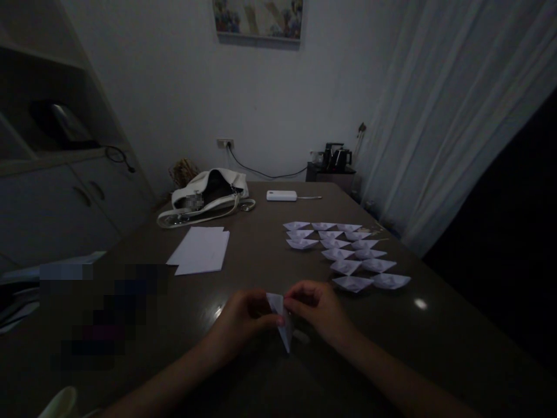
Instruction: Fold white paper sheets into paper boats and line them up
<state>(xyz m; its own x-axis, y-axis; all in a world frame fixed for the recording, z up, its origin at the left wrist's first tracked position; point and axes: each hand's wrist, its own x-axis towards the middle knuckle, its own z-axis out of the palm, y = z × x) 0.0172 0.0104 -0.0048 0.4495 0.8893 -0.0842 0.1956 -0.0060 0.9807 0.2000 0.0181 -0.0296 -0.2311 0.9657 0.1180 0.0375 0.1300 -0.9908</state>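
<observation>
A small piece of folded white paper [285, 334] is held upright between my hands above the near part of the table. My left hand [246, 316] pinches its left side, with the thumb across the front face. At the top right edge, the thumb and index fingertips of my right hand [317, 307] close on the paper. Beyond the right hand, several folded paper boats [352, 283] stand in rows. Farther off on the left lies a stack of white paper sheets [202, 252].
A white bag [213, 194] lies open at the table's far left. A white power bank [281, 196] with a short cord rests at the far middle. Behind the brown table [256, 232], a black kettle [340, 158] stands on a small cabinet. A sheer curtain [435, 116] hangs on the right.
</observation>
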